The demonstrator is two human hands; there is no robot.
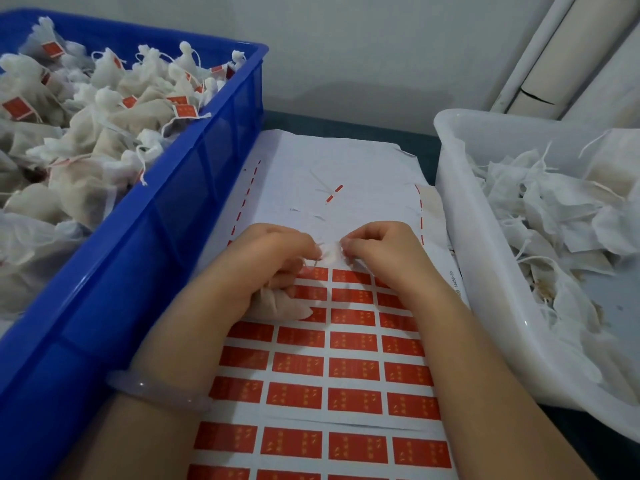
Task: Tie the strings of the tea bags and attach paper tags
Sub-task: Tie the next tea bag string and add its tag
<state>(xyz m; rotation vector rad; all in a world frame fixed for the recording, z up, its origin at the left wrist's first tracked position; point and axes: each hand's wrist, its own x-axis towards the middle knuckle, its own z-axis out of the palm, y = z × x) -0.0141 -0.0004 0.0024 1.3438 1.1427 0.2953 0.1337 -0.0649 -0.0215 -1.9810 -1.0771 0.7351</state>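
A small white tea bag [277, 303] lies under my left hand [266, 268], its body held in the curled lower fingers. Its gathered white neck [330, 255] sticks up between both hands. My left thumb and forefinger pinch it from the left, and my right hand [384, 254] pinches the neck or its string from the right. The hands work over a sheet of red paper tags [353, 372] in rows on white backing. The string itself is mostly hidden by the fingers.
A blue crate [194, 188] at the left holds several tied tea bags with red tags. A translucent white tub [491, 271] at the right holds several untagged bags. Used backing paper [332, 168] with loose scraps lies beyond my hands. A wall stands behind.
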